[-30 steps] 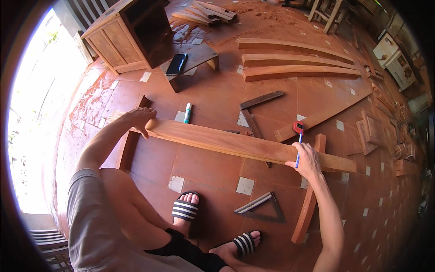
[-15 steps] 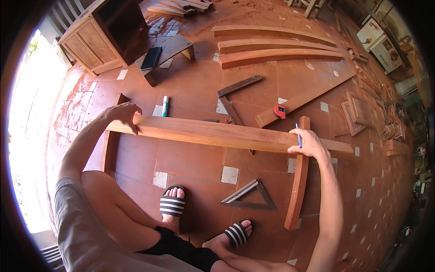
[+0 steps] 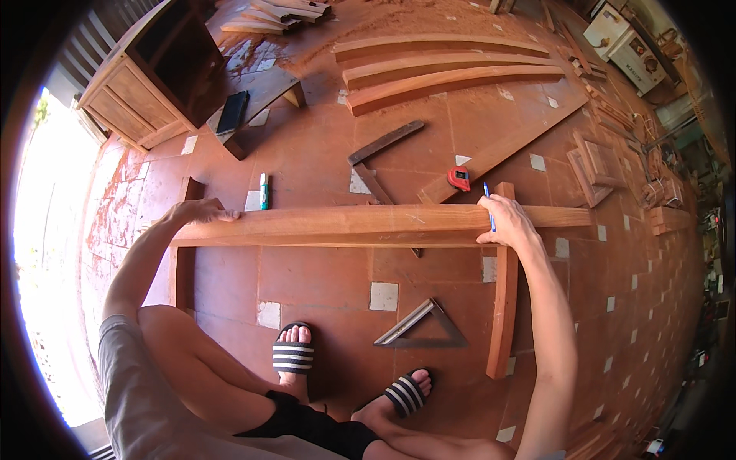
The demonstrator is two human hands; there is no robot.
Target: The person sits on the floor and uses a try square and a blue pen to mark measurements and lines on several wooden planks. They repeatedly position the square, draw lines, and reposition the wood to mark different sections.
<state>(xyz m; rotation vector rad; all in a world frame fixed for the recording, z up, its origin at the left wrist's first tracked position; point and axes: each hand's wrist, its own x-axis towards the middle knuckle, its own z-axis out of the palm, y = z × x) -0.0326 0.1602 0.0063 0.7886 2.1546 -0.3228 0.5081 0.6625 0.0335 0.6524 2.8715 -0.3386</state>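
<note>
A long wooden beam lies crosswise in front of me, its broad face up with pencil-like marks near the middle. Two shorter wooden pieces support it: one under the left end, the other a slightly curved piece under the right part. My left hand is closed over the beam's far edge near its left end, fingers partly hidden. My right hand grips the beam above the curved piece, a blue pen tucked between its fingers.
On the tiled floor are a triangular square, a dark angled tool, a glue-stick-like tube, and a red tape measure on a board. Several curved beams lie beyond; a low bench and cabinet stand far left.
The long beam has been rolled so a broader, marked face is up, and it lies straighter across. My left hand's fingers have flattened onto it; my right hand still grips it.
</note>
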